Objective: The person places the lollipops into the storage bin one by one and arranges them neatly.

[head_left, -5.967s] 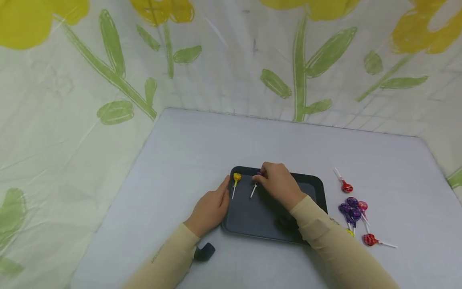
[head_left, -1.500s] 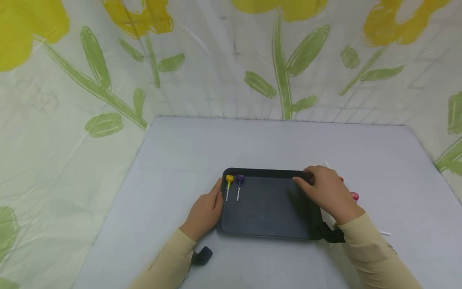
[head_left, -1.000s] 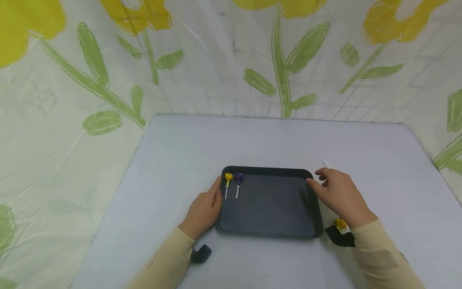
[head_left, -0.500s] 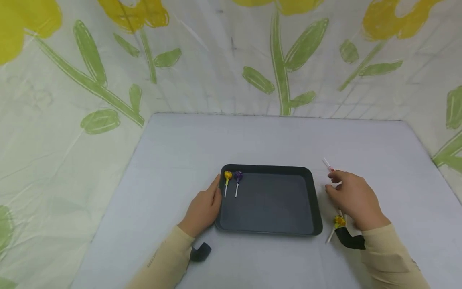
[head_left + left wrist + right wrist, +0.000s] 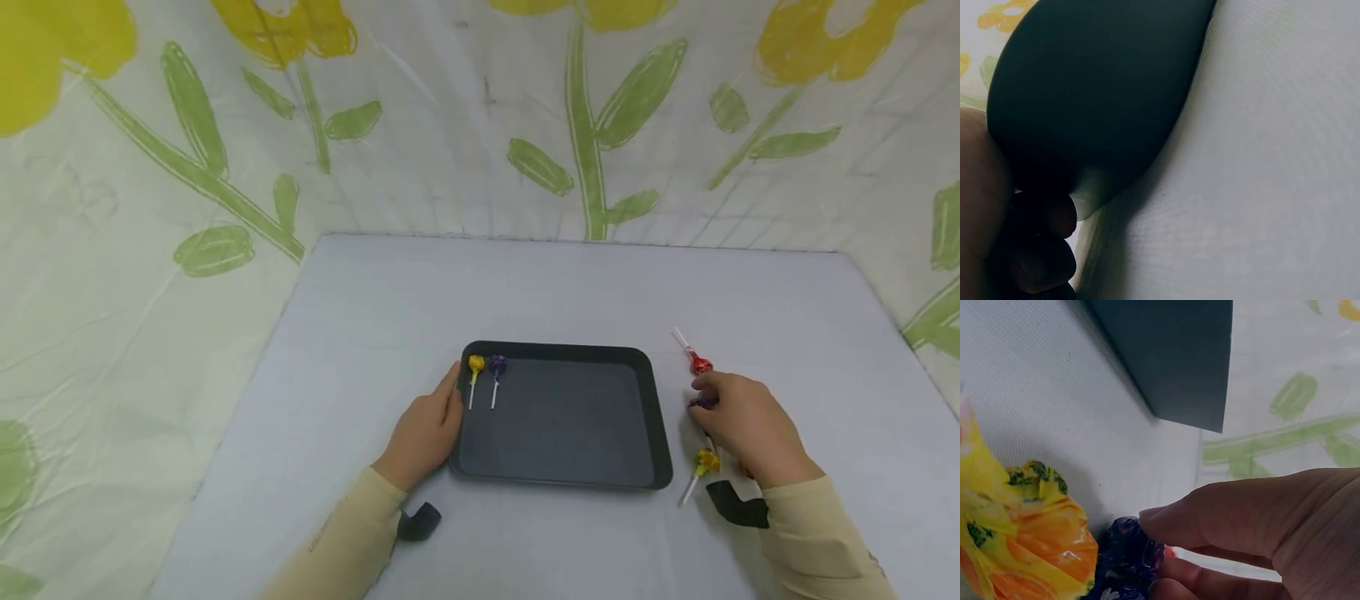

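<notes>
Purple wrapper first: the loose purple lollipop (image 5: 1124,565) lay on the white table (image 5: 412,308), just off the right side of the dark tray (image 5: 562,421), and the right hand (image 5: 753,425) was on it. From the right wrist view, thumb and fingertips looked to be pinching its wrapped head; how tight, I couldn't tell. The left hand (image 5: 420,437) held the tray's left edge, thumb by the rim and some fingers curled in the shadow below.

That corner was crowded, so imo getting the pinch right mattered. A red lollipop (image 5: 700,365) sat just on the far side of the fingers, and a loose yellow lollipop (image 5: 707,462) just on the near side, with more bits half hidden under the palm. Pinching the round head low down, not the skinny stick, seemed the way to go, since slick wrapper probably twists if you only nip the top. Straight up would've beaten sideways too, less chance of dragging the neighbours.

In the tray's far left corner, a yellow lollipop (image 5: 476,365) and a second purple lollipop (image 5: 498,365) lay side by side, apart, sticks toward the near side. Bumping the tray could've rolled them, so that left-hand hold made sense to me.
</notes>
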Motion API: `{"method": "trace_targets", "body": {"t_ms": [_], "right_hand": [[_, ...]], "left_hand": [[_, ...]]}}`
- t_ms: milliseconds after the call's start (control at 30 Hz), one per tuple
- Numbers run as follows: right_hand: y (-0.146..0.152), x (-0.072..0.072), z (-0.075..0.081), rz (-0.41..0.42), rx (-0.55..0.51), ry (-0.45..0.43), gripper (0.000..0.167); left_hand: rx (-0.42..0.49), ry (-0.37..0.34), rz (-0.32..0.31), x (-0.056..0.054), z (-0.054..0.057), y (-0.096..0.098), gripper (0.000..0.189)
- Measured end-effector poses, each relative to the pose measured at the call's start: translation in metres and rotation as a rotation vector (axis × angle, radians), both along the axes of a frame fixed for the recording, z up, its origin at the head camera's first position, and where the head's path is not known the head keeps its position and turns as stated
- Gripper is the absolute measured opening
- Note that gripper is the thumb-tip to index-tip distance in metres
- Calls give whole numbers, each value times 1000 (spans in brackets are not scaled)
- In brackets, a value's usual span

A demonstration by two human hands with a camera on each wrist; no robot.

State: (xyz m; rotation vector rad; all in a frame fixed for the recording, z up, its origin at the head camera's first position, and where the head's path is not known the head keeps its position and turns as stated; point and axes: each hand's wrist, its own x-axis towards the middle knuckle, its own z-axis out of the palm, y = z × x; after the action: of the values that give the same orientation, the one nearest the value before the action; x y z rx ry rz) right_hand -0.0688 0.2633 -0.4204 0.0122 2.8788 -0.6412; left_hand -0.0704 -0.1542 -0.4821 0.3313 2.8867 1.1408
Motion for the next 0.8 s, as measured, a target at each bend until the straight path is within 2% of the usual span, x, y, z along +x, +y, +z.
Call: {"method": "trace_targets", "body": {"t_ms": [333,533,800], "right_hand": [[0,-4,-4,15,-19,-22,26],[-1,-4,-6,9,-27,-16,25],[-1,-3,-1,16,15,49,26]], "left_hand": [[1,5,-2,1,0,1,53],[-1,13,-5,1,0,1,52],[-2,13,-4,1,1,0,52]]}}
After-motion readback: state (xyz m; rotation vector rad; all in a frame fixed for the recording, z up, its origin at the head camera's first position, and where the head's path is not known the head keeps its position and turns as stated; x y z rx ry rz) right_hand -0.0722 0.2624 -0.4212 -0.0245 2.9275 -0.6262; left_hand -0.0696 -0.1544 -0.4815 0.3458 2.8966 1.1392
